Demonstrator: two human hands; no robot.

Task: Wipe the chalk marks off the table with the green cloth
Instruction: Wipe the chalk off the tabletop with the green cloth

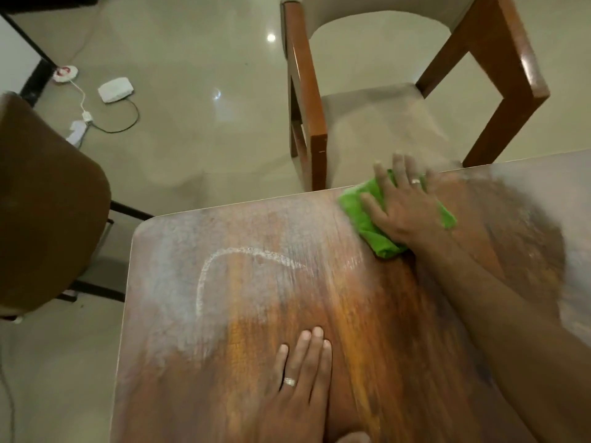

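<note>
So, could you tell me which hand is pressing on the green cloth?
The right hand, at the table's far edge, presses the green cloth; the left hand lies on bare wood.

I saw the right hand (406,209) lying flat on the cloth (364,215) at the table's (399,330) far edge, the left hand (300,378) resting nearer me, the chalk mark (224,270) to its left, and an armchair (383,123) behind the table.

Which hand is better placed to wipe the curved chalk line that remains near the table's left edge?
Right. The right hand already presses flat on the green cloth by the far edge, so it likely need only sweep over to the chalk line. The left hand lies flat on the table, holding nothing.
</note>
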